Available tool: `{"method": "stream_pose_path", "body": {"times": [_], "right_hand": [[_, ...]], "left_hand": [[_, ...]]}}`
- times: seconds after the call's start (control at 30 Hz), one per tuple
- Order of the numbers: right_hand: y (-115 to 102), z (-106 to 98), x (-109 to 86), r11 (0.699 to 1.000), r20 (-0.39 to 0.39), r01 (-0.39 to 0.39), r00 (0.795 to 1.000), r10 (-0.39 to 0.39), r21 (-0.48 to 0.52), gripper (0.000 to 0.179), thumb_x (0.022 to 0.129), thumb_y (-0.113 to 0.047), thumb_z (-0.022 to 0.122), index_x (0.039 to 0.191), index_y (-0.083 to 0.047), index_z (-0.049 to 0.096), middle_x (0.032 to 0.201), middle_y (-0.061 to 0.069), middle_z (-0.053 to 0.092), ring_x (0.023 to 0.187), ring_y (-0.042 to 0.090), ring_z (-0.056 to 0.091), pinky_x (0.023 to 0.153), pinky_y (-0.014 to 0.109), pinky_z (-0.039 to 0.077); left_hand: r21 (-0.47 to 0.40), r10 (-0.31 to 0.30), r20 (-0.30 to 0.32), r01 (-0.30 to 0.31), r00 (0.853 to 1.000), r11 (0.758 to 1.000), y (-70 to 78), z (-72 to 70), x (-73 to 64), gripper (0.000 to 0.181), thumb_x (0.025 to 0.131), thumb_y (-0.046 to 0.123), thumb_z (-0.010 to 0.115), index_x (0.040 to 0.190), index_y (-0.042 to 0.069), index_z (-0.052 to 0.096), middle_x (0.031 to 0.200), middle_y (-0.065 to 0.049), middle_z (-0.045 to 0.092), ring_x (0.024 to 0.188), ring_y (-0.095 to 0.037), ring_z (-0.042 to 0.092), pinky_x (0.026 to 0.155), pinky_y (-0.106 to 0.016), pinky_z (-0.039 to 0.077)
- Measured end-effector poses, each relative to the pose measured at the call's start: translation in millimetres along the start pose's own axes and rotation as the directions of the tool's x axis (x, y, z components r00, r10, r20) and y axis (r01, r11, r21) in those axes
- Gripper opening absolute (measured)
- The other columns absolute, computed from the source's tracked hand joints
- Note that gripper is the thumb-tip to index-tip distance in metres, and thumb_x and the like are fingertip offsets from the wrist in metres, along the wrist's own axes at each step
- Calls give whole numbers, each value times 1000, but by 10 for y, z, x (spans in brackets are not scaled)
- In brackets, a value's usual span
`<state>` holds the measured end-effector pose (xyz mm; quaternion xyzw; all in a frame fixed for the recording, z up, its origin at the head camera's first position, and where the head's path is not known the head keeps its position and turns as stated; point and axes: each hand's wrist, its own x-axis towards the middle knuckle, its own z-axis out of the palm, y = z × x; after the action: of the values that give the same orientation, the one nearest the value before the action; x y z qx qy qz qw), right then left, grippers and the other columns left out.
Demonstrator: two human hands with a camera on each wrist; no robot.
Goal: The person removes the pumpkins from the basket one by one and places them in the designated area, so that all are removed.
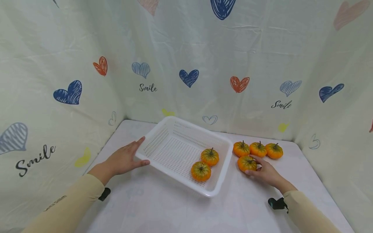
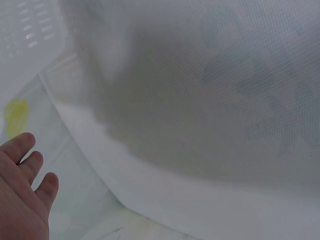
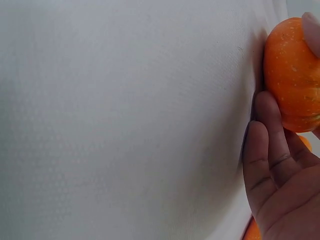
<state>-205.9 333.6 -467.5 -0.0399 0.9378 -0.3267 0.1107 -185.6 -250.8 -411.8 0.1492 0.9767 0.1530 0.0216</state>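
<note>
A white plastic basket (image 1: 172,155) with perforated walls stands at an angle on the table, two small orange pumpkins (image 1: 201,171) in its right end. My left hand (image 1: 125,158) touches the basket's left corner, thumb and index finger spread along the rim; in the left wrist view its other fingers (image 2: 46,190) are extended. Right of the basket, my right hand (image 1: 266,173) holds another small pumpkin (image 1: 245,164) between thumb and fingers. The right wrist view shows this pumpkin (image 3: 292,75) close up, with fingers beside and under it near the tabletop.
Behind the held pumpkin, three more pumpkins (image 1: 258,149) sit in a row near the table's back right. A white cloth covers the table (image 1: 175,210). Curtains (image 1: 209,55) printed with hearts hang at the back and both sides.
</note>
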Motion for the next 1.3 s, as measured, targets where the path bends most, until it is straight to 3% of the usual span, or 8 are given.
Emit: {"method": "stream_pose_path", "body": {"times": [0.5, 0.83, 1.1, 1.3], "right_hand": [[-16, -10, -26, 999, 0, -38, 999, 38, 9, 97, 82, -55, 77, 152, -4, 34, 141, 29, 44, 98, 31, 54, 83, 45, 53], [0, -183, -148, 999, 12, 13, 1000, -13, 29, 98, 84, -46, 79, 152, 1, 28, 140, 32, 44, 99, 32, 64, 84, 46, 56], [-329, -569, -185, 996, -40, 77, 996, -79, -55, 95, 90, -43, 74, 155, 1, 22, 143, 32, 41, 106, 39, 60, 84, 51, 55], [-827, -761, -28, 979, -31, 187, 981, -190, -85, 83, 93, -40, 72, 154, -6, 29, 143, 25, 46, 110, 38, 57, 85, 47, 56]], "left_hand": [[-10, 9, -8, -9, 1000, 1000, 11, 10, 17, 121, 76, 90, 42, 160, 7, 14, 154, -28, 33, 137, -48, 36, 108, -61, 32], [-7, 3, -3, -3, 1000, 1000, 26, 2, 19, 119, 77, 88, 45, 160, 8, 14, 154, -28, 32, 138, -48, 35, 108, -62, 32], [-6, -4, -6, 4, 1000, 1000, 12, 16, 14, 116, 80, 84, 50, 160, 8, 13, 155, -28, 31, 139, -48, 34, 109, -62, 31], [-11, -5, -6, 5, 1000, 1000, -2, 6, 6, 116, 80, 84, 50, 160, 8, 13, 155, -28, 31, 139, -48, 33, 110, -62, 30]]}}
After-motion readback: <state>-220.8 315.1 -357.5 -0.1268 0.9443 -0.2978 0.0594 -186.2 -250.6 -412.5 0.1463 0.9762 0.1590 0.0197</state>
